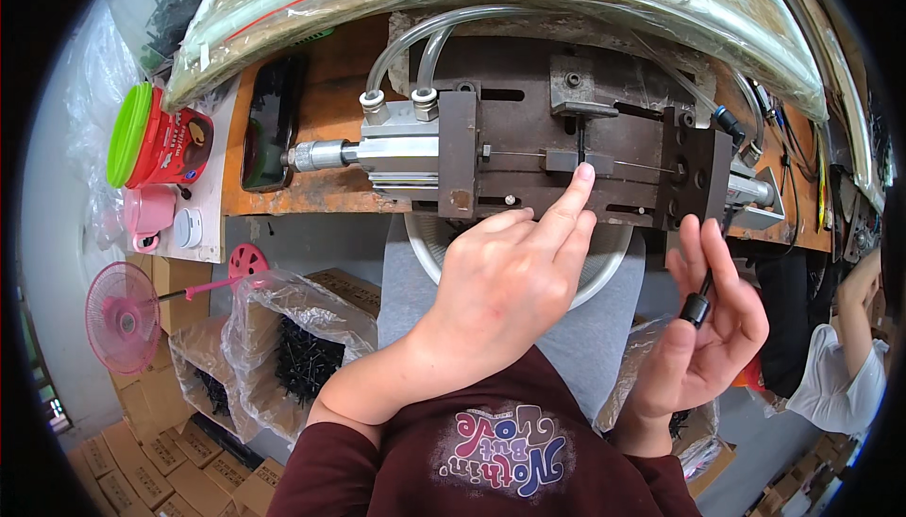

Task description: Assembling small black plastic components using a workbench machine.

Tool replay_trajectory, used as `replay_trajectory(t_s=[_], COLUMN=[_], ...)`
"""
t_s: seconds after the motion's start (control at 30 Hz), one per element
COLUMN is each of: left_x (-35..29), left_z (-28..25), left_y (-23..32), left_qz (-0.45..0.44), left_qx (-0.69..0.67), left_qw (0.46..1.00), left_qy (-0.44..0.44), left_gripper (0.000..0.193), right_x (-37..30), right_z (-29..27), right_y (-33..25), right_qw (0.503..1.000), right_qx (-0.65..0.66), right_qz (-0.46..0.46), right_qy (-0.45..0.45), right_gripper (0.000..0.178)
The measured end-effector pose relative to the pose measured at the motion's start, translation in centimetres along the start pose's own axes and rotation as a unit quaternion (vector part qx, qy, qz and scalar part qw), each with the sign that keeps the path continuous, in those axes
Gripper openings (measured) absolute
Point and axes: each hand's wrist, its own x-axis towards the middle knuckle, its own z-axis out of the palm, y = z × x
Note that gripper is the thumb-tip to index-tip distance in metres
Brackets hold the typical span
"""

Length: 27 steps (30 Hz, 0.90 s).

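My left hand reaches over the front of a dark metal fixture. Its index finger is stretched out, the tip at the lower end of a thin black rod. That rod stands across a small grey block, below a steel bracket. The left thumb is hidden. Off to the right, my right hand holds a slim black stick with a thick cylindrical end between thumb and fingers. Metal air cylinders flank the fixture, one at the left and one at the right.
Clear hoses arch over the fixture. A black phone lies on the wooden bench, beside a red tub. Below are a pink fan, bags of black parts and a white basket. Another person's arm shows at far right.
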Motion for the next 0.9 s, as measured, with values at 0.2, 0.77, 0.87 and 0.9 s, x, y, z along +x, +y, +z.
replay_trajectory(t_s=[0.2, 0.77, 0.87, 0.9], left_x=[-0.2, -2.0, -0.8, -0.5], left_z=[0.0, -5.6, -6.3, -6.2], left_y=[-0.3, 1.2, 3.5, 4.2], left_qz=[-0.002, -0.035, 0.016, 0.04], left_qx=[-0.002, -0.446, -0.573, -0.611], left_qw=[1.0, 0.89, 0.804, 0.773], left_qy=[-0.002, 0.085, 0.156, 0.167], left_gripper=[0.024, 0.022, 0.021, 0.02], right_x=[1.1, 4.2, 4.4, 4.4], right_z=[-0.9, 2.5, 2.6, 2.4], right_y=[-0.9, 1.8, 0.8, 0.4], right_qw=[0.982, 0.873, 0.872, 0.871], right_qx=[-0.169, -0.393, -0.405, -0.409], right_qz=[-0.016, -0.15, -0.142, -0.131], right_qy=[-0.087, -0.247, -0.235, -0.239], right_gripper=[0.043, 0.022, 0.024, 0.025])
